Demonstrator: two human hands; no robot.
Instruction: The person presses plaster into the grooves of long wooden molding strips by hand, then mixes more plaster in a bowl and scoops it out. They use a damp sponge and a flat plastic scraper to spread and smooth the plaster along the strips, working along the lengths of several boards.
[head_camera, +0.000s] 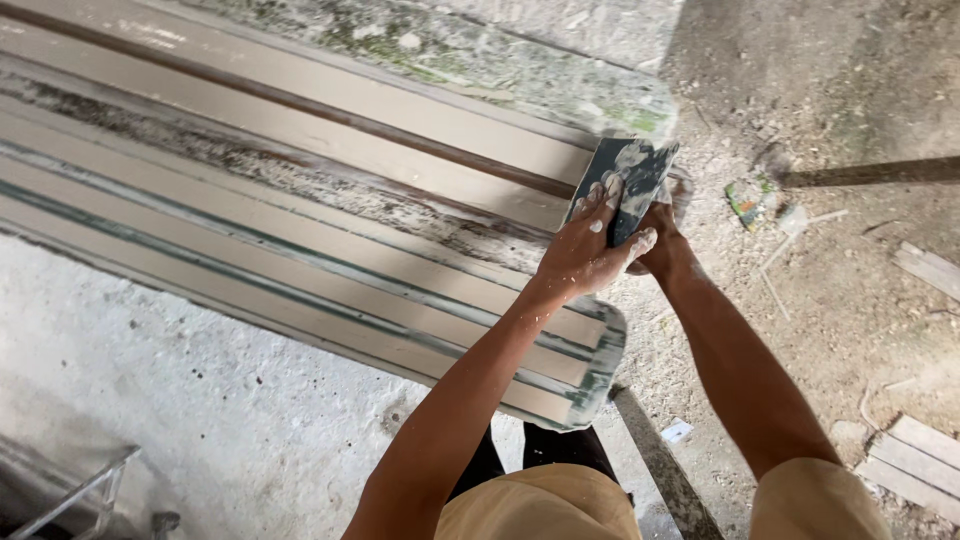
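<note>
Your left hand (585, 250), fingers flat and plaster-flecked, presses a dark scraper blade (630, 180) against the far end of the long moulded plaster cornice (300, 200). Your right hand (660, 235) grips the blade from behind; its finger spread is hidden.

The single head-worn camera is looking steeply down from above the person's own forearms, tilting slightly so the long moulded beam (300, 190) is running diagonally from upper left to lower right. It is sitting close, with both hands near frame centre, and the dusty floor (850, 280) is filling the right side.
</note>
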